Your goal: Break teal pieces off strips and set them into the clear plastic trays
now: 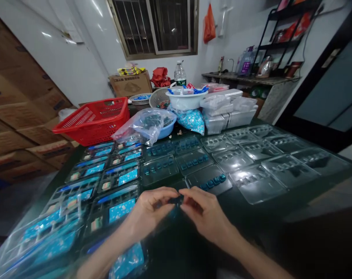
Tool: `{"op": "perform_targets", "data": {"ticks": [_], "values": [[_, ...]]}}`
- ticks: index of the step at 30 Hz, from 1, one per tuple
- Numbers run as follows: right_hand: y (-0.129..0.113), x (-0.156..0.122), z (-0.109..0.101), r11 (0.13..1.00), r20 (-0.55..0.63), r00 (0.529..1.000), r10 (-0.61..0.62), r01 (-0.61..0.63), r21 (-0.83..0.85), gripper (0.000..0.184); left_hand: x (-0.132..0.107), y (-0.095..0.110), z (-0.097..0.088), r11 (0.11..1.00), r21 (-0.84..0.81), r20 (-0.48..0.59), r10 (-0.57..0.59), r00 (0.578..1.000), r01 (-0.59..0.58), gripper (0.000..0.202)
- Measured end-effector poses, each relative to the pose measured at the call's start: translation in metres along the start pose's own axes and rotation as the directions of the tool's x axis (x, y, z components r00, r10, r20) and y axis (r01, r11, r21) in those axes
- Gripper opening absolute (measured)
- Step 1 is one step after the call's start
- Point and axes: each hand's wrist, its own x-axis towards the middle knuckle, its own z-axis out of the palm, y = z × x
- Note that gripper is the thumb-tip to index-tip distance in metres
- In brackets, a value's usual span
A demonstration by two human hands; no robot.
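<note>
Over the near middle of the table, my left hand (pixel 155 207) and my right hand (pixel 203 211) meet at the fingertips. Both are closed in a pinch on a small dark teal piece (pixel 179 198), mostly covered by the fingers. Just beyond them lies a clear plastic tray (pixel 197 178) with a row of teal pieces (pixel 213 182) in its small hollows. More trays behind it hold similar pieces. Beside my left forearm are filled trays with a blue pen-like stick (pixel 117 193), a light-blue patterned packet (pixel 122 210) and a small striped block (pixel 97 223).
Clear trays (pixel 257 182) without teal pieces cover the table's right side. At the back stand a red basket (pixel 91 124), a blue basin (pixel 164 130) under a plastic bag, a white basin (pixel 187 101), a blue patterned bag (pixel 191 121) and stacked clear trays (pixel 228 112).
</note>
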Motion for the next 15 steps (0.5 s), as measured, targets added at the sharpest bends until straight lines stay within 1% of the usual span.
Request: {"op": "perform_targets", "data": {"ticks": [2, 3, 4, 6, 9, 12, 15], "values": [[-0.002, 0.002, 0.008, 0.999, -0.024, 1.0, -0.003, 0.004, 0.04, 0.022, 0.003, 0.006, 0.004, 0.998, -0.007, -0.01, 0.062, 0.998, -0.062, 0.016], [-0.001, 0.002, 0.01, 0.999, -0.038, 0.999, 0.001, 0.001, 0.042, 0.02, 0.003, 0.007, 0.005, 0.997, -0.014, -0.016, 0.072, 0.997, -0.072, 0.014], [0.0, 0.002, 0.01, 0.999, -0.051, 0.999, 0.004, -0.002, 0.038, 0.018, 0.004, 0.007, 0.006, 0.998, -0.031, -0.024, 0.06, 0.998, -0.061, 0.013], [0.003, 0.001, 0.01, 1.0, -0.067, 0.998, 0.007, -0.005, 0.028, 0.017, 0.005, 0.004, 0.008, 0.996, -0.091, -0.036, 0.001, 0.999, -0.005, 0.015], [0.007, -0.003, 0.011, 1.0, -0.083, 0.997, 0.006, -0.005, 0.02, 0.016, 0.006, -0.001, 0.009, 0.983, -0.172, -0.029, -0.073, 0.997, 0.067, 0.019], [0.01, -0.006, 0.017, 1.0, -0.102, 0.995, -0.007, 0.004, -0.026, 0.016, 0.008, -0.004, 0.011, 0.984, -0.163, -0.013, -0.077, 0.997, 0.074, 0.016], [0.011, -0.006, 0.022, 0.992, -0.135, 0.99, -0.034, 0.016, -0.129, 0.018, 0.01, -0.004, 0.013, 0.991, -0.109, -0.03, -0.078, 0.997, 0.074, 0.012]]}}
